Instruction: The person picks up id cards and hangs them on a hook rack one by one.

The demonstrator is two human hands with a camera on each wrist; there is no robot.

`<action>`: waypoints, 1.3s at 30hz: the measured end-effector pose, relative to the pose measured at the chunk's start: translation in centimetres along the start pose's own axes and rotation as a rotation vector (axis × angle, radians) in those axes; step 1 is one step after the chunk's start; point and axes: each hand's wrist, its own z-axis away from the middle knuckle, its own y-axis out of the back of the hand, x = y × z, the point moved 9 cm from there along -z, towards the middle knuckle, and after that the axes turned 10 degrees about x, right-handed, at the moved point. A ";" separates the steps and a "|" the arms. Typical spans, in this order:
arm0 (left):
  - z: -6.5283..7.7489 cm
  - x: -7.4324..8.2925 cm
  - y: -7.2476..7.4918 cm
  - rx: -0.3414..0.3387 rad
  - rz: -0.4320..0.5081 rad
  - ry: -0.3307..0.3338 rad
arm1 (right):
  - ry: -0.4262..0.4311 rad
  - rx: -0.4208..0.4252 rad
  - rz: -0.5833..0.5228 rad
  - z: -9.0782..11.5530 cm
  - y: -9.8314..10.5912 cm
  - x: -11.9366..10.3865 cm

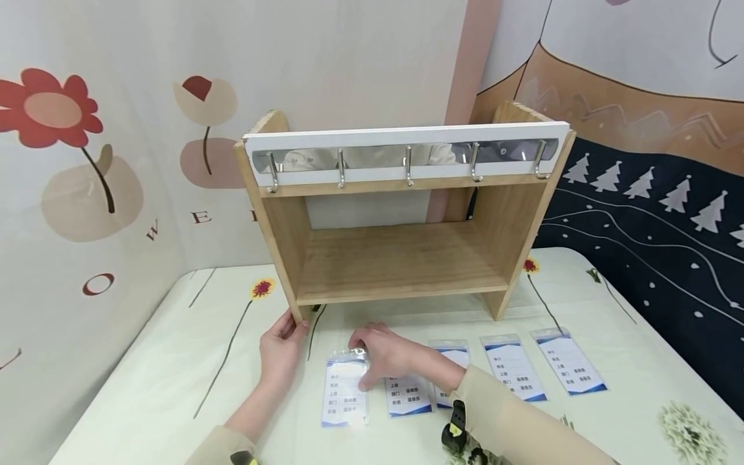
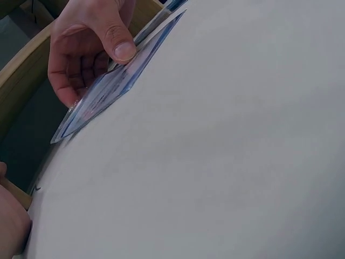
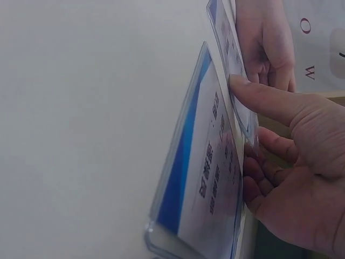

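At the lower left leg of the wooden shelf (image 1: 401,258), my left hand (image 1: 280,352) grips the leg between thumb and fingers. My right hand (image 1: 383,352) is over the leftmost clear-sleeved name badge (image 1: 344,394). In the right wrist view, the right thumb lies on the face of that badge (image 3: 229,48), the other fingers curled by its top edge. A second badge (image 1: 409,397) lies close by, partly under the right hand. Three white-and-blue badges, among them one (image 1: 568,361) at the far right, continue the row on the table.
A white rail (image 1: 407,135) with several metal hooks (image 1: 409,166) runs across the shelf's upper front. The table wears a pale flowered cloth (image 1: 174,361). Printed curtains (image 1: 360,58) stand behind and at both sides. The right forearm crosses above the middle badge (image 1: 450,354).
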 end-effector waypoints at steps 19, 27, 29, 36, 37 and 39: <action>0.2 0.0 0.0 0.002 0.026 0.023 | 0.078 0.117 -0.277 0.8 1.9 -0.1; 0.2 0.1 0.2 0.015 0.040 0.008 | 0.098 0.199 -0.349 1.2 3.7 -0.1; 0.2 0.2 0.2 0.015 0.049 0.004 | 0.107 0.221 -0.344 1.1 4.2 -0.1; 0.2 0.3 0.1 0.021 0.053 0.015 | 0.185 0.288 -0.307 0.7 6.1 -0.7; 0.2 0.3 0.1 0.022 0.053 0.018 | 0.200 0.298 -0.299 0.6 6.5 -0.9; 0.3 0.3 0.2 0.019 0.054 0.023 | 0.226 0.319 -0.289 0.5 7.2 -1.4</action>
